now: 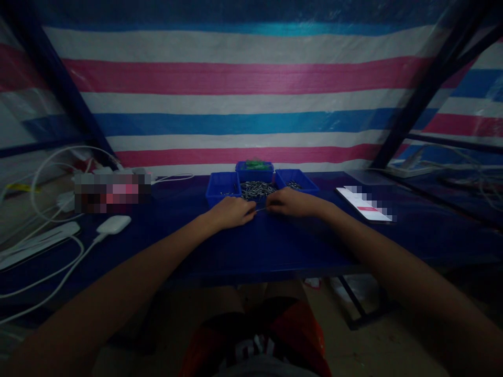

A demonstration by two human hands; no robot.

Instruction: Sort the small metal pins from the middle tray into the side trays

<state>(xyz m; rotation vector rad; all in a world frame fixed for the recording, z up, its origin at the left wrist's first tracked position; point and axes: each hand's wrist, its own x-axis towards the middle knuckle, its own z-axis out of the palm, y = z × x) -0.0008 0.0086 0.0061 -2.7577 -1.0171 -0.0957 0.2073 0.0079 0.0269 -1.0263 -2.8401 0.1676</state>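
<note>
My left hand (pixel 233 212) rests low over the blue tabletop with its fingers pinched together. Facing it, my right hand (pixel 286 202) is also closed in a pinch. A thin pale sliver (pixel 261 209) spans the small gap between the fingertips; its kind is too small to tell. Just behind the hands lies a heap of small shiny metal pieces (pixel 258 188). Left of it stands a blue bin (pixel 222 189) with a few small pieces inside. To the right, another blue bin (pixel 304 181) holds some metal pieces. A third blue bin (pixel 254 168) at the back contains green material.
A phone (pixel 363 204) with a lit screen lies right of my hands on the blue table (pixel 243 256). At the left are a white charger (pixel 113 224), white cables and a blurred-out cluster. Striped sheeting (pixel 251 78) hangs behind, between dark metal posts.
</note>
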